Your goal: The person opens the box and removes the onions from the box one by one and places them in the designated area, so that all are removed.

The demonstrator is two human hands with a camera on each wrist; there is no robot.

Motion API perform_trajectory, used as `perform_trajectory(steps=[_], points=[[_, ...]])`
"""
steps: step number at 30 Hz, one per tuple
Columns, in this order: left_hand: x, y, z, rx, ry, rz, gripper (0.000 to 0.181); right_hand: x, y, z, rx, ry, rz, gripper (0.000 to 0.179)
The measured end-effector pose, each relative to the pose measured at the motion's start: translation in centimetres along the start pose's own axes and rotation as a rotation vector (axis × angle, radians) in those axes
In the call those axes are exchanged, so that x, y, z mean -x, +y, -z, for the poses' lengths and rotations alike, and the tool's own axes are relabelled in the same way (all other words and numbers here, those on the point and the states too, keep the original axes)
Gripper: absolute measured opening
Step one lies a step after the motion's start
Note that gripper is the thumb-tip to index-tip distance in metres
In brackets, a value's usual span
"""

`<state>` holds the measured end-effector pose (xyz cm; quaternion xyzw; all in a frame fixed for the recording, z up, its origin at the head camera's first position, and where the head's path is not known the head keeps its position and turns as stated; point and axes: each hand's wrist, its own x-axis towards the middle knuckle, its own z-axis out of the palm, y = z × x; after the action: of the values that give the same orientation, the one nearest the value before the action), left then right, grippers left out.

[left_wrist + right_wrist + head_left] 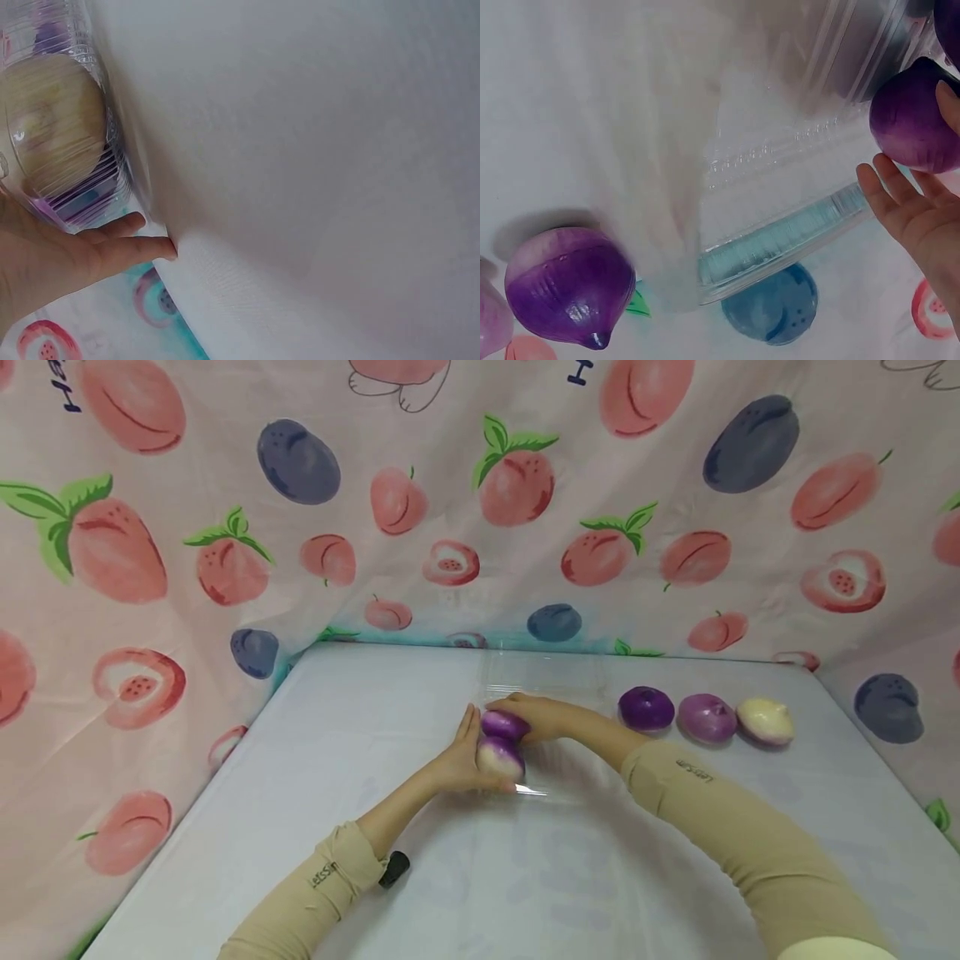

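A clear plastic container (546,670) lies in the middle of the white table. My right hand (542,717) holds a purple onion (505,725) at the container's left side, thumb on top and fingers beneath it in the right wrist view. Just in front sits a white-and-purple onion (499,760), seen through the ribbed clear wall in the left wrist view. My left hand (456,766) rests against the container's left side with its fingers straight and its thumb toward the front. The onions partly hide the container's left end.
To the right stand a dark purple onion (646,708), a lighter purple onion (707,719) and a cream-white onion (765,722) in a row. A small black object (394,869) lies by the left sleeve. A fruit-print cloth (420,577) hangs behind the table.
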<state>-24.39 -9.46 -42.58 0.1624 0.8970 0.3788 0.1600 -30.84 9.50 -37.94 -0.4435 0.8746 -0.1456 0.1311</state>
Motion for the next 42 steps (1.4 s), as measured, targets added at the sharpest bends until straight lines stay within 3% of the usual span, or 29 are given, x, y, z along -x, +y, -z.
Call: perform_trajectory(steps=[7,21,25,32,38,42], points=[[0.3,0.1,-0.1,0.023,0.003,-0.003,0.138,-0.4,-0.3,-0.3,0.024,-0.028,-0.06,0.071],[0.2,0.3,-0.1,0.023,0.003,-0.011,0.137,0.0,-0.6,0.0,0.013,-0.008,-0.09,0.07],[0.4,0.4,0.0,0.03,0.018,-0.035,0.139,0.1,-0.5,0.1,0.001,0.017,-0.085,0.07],[0.0,0.0,-0.1,0.018,0.001,0.007,0.136,0.7,-0.6,0.3,0.019,0.074,-0.06,0.07],[0.1,0.0,-0.1,0.011,0.005,0.002,0.136,1.4,-1.1,0.6,0.013,0.149,-0.026,0.07],[0.2,0.1,0.0,0.015,0.009,0.0,0.135,1.9,-1.7,0.9,-0.003,0.166,-0.044,0.069]])
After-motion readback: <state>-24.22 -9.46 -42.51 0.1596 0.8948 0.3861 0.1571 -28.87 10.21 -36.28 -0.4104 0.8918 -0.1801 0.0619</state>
